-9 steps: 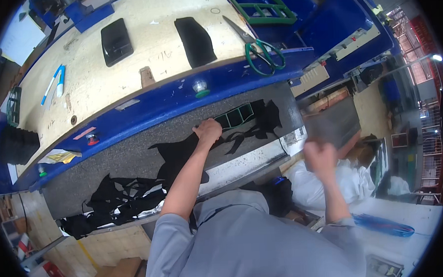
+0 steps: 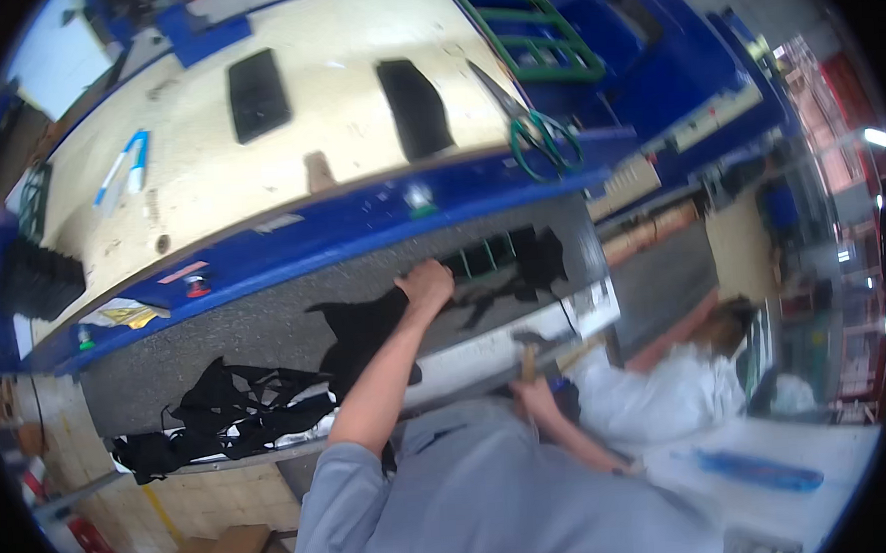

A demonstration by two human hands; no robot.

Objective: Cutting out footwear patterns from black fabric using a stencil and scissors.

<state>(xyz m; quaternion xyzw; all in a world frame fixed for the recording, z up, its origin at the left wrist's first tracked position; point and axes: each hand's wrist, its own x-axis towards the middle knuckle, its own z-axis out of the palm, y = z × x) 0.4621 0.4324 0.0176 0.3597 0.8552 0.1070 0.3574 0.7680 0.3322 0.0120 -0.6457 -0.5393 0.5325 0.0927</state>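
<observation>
My left hand (image 2: 428, 285), fingers bent and pressed together, grips the left end of a narrow green-edged cutting die (image 2: 489, 256). Its fingertips are partly hidden. The die has several cells with black inside and lies among cut black sheet material (image 2: 360, 326) on the grey bed. My right hand (image 2: 538, 400) is closed round the tan handle of a hammer (image 2: 529, 360), low in front of my body. The hammer's dark head is blurred, over the pale front edge of the bed. More black offcut strips (image 2: 209, 399) lie tangled at the left.
Beyond the bed, a blue machine beam (image 2: 350, 221) carries a pale board with a black phone (image 2: 259, 96), a black cut piece (image 2: 414, 108), blue-and-white pens (image 2: 139, 164) and green-handled scissors (image 2: 546, 146). A white plastic bag (image 2: 659, 390) sits at the right.
My right hand has come down and to the left, from beside the white bag to the bed's front edge. My left hand stays at the die. The view has shifted slightly.
</observation>
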